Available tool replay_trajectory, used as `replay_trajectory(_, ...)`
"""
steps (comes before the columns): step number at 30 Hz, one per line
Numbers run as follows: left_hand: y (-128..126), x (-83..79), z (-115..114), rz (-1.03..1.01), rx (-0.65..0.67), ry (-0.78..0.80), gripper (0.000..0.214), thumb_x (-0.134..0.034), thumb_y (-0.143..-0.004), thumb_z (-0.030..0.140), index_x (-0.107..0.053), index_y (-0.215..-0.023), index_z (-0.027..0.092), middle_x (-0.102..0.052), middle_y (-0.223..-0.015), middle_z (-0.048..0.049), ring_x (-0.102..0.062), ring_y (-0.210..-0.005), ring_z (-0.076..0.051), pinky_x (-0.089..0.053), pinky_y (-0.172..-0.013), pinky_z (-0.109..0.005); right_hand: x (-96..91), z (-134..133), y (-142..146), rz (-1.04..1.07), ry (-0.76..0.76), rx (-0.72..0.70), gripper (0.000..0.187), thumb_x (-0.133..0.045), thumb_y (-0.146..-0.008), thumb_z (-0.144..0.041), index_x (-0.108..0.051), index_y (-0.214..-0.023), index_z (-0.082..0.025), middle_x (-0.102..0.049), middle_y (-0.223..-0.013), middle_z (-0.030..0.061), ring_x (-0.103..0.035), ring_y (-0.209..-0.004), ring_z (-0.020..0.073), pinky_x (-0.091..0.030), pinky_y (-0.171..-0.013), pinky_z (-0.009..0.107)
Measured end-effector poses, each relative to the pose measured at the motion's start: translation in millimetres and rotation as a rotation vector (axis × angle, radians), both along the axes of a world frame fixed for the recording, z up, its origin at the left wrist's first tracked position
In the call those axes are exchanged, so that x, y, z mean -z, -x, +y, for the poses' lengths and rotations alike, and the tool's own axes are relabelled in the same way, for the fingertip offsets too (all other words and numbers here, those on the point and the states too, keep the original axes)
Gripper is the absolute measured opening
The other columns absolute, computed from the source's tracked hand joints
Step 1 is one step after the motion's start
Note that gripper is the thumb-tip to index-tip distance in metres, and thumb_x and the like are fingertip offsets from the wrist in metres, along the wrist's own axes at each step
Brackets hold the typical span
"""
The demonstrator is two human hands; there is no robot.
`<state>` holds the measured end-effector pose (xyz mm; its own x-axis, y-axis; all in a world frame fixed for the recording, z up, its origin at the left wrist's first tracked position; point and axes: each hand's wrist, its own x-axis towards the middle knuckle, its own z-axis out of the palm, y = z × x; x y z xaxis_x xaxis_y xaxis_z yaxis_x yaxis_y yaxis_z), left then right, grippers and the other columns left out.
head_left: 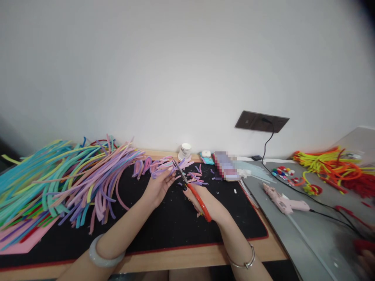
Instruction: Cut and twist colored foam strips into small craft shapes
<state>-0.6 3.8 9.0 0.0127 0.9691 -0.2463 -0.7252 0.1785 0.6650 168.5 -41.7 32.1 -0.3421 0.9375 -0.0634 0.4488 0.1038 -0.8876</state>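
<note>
My left hand (160, 186) is closed, pinching a lilac pipe cleaner (159, 173) between thumb and fingers at the middle of the black mat. In my right hand (195, 198) are red-handled pliers (202, 205), their metal jaws pointing up and left, close to the fingers of my left hand. Whether the jaws touch the pipe cleaner I cannot tell. Short pink and lilac cut pieces (197, 178) lie scattered right of the jaws. Folded pipe cleaner loops (142, 168) sit behind and left of my left hand.
Long pastel pipe cleaners (88, 175) are heaped at left. A small white cup (185, 149), an earbud case (206, 153) and a phone (225, 166) stand along the wall. On the grey table are a pink glue gun (285, 201), its cable, and yellow-orange pipe cleaners (325, 160). Another person's hand (367, 259) blurs at lower right.
</note>
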Motion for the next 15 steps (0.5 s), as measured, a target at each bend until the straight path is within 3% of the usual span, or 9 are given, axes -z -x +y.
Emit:
replay_trajectory(8,1,-1.7,-1,0.025,0.005,-0.005,0.012,-0.073,-0.066,0.013,-0.063,-0.072,0.015,-0.067,-0.066,0.0011,-0.062,-0.062,-0.008,-0.052,-0.064,-0.019,0.1,0,0,-0.002,0.033,0.005,0.039,-0.050,-0.082,-0.056,-0.049,-0.071,-0.019,-0.046,-0.057,-0.0014,-0.043,-0.041,0.0106,-0.035,-0.034,0.022)
replay_trajectory(12,1,0.3,-2,0.059,0.011,-0.023,0.015,-0.075,-0.063,0.015,-0.063,-0.073,0.014,-0.067,-0.066,0.0007,-0.061,-0.060,-0.008,-0.051,-0.061,-0.018,14.3,4,-2,-0.014,0.072,0.041,0.039,-0.048,-0.083,-0.056,-0.052,-0.070,-0.019,-0.050,-0.054,-0.0006,-0.047,-0.035,0.0118,-0.036,-0.032,0.024)
replay_trajectory(15,2,3.6,-1,0.111,0.015,-0.045,0.017,-0.076,-0.061,0.018,-0.062,-0.070,0.013,-0.066,-0.064,0.0006,-0.061,-0.059,-0.009,-0.051,-0.059,-0.018,26.4,7,-5,0.024,-0.041,-0.026,0.037,-0.043,-0.088,-0.049,-0.056,-0.067,-0.021,-0.047,-0.043,-0.0018,-0.047,-0.032,0.0129,-0.039,-0.037,0.026)
